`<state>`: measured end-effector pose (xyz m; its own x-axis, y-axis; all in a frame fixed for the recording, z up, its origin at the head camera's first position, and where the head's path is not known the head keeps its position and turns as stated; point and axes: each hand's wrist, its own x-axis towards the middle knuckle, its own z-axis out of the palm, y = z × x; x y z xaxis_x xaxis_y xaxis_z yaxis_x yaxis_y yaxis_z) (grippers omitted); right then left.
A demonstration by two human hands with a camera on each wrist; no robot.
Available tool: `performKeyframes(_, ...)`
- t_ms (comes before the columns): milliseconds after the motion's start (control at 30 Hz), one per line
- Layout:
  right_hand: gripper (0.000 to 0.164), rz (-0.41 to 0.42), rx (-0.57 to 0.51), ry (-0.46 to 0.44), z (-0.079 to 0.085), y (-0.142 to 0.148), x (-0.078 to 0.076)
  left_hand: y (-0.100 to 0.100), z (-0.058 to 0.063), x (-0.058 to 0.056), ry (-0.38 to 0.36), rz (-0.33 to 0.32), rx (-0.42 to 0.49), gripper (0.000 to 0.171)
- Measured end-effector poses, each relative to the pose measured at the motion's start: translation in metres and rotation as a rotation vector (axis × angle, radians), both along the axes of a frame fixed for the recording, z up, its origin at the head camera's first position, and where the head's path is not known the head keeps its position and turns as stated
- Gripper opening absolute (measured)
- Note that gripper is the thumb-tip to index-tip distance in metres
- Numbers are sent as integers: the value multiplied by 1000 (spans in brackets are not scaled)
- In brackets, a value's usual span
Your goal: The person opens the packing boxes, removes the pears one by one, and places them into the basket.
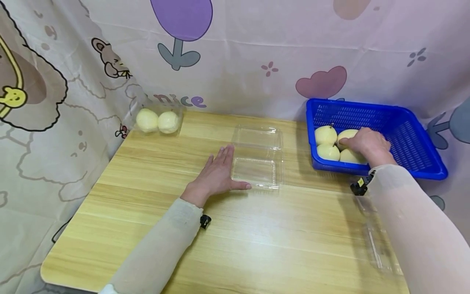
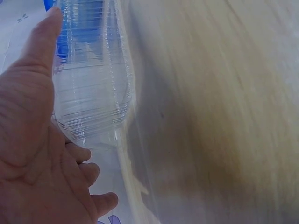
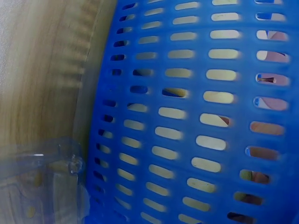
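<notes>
My left hand (image 1: 216, 175) lies against the left side of a clear plastic clamshell box (image 1: 257, 185), fingers straight and thumb stretched along its front edge. The box sits unfolded, its lid (image 1: 257, 136) laid back toward the curtain. In the left wrist view the thumb (image 2: 42, 42) is beside the box's ribbed wall (image 2: 93, 93). Inside the blue plastic basket (image 1: 422, 143), my right hand (image 1: 371, 145) grips a pale yellow pear (image 1: 346, 134), with its fingertips hidden. Several other pears (image 1: 325, 135) sit around it. The right wrist view shows the basket's slotted wall (image 3: 187, 107), hiding that hand.
At the table's back left corner, a clear box holds two pears (image 1: 147, 120). More clear plastic packaging (image 1: 378, 245) lies at the right edge, partly under my right forearm. A patterned curtain (image 1: 249, 53) hangs behind the wooden table (image 1: 238, 241).
</notes>
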<state>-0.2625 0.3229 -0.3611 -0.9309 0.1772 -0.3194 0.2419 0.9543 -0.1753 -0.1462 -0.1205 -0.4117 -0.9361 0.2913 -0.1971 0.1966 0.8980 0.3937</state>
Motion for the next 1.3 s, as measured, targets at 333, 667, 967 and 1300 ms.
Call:
performKeyframes(333, 94, -3, 2, 7, 3, -3, 4, -2, 1, 1, -4, -6, -2, 141)
performKeyframes(667, 79, 17, -3, 81, 8, -11, 11, -4, -1, 2, -4, -2, 1, 140)
performKeyframes(967, 80, 59, -13, 234, 9, -17, 26, -4, 0, 3, -4, -6, -5, 140)
performKeyframes(1300, 72, 71, -126, 548, 6, -45, 53, -15, 2, 7, 3, 7, 22, 139)
